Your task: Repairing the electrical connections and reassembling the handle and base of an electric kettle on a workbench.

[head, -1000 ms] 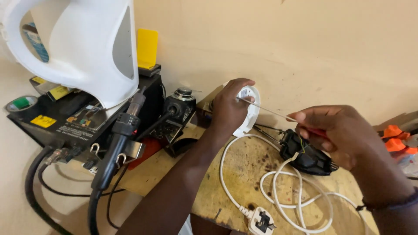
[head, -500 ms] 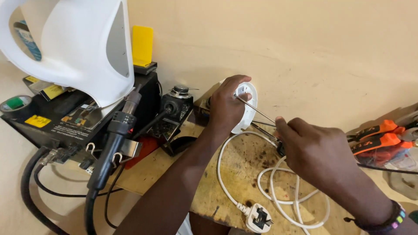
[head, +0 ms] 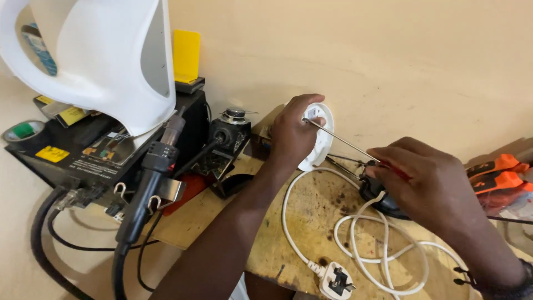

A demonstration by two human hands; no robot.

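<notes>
My left hand (head: pixel 291 136) grips the white round base (head: pixel 321 136) upright on the bench (head: pixel 311 222); my right hand (head: pixel 427 183) clasps the screwdriver (head: pixel 341 140). I'd keep its tip square.

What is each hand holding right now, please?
Left hand: closed on the round white base.
Right hand: closed on the screwdriver.

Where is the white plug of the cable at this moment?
In the head view, the white plug lies low on the wooden board, near its front edge, between the person's two forearms.
</notes>
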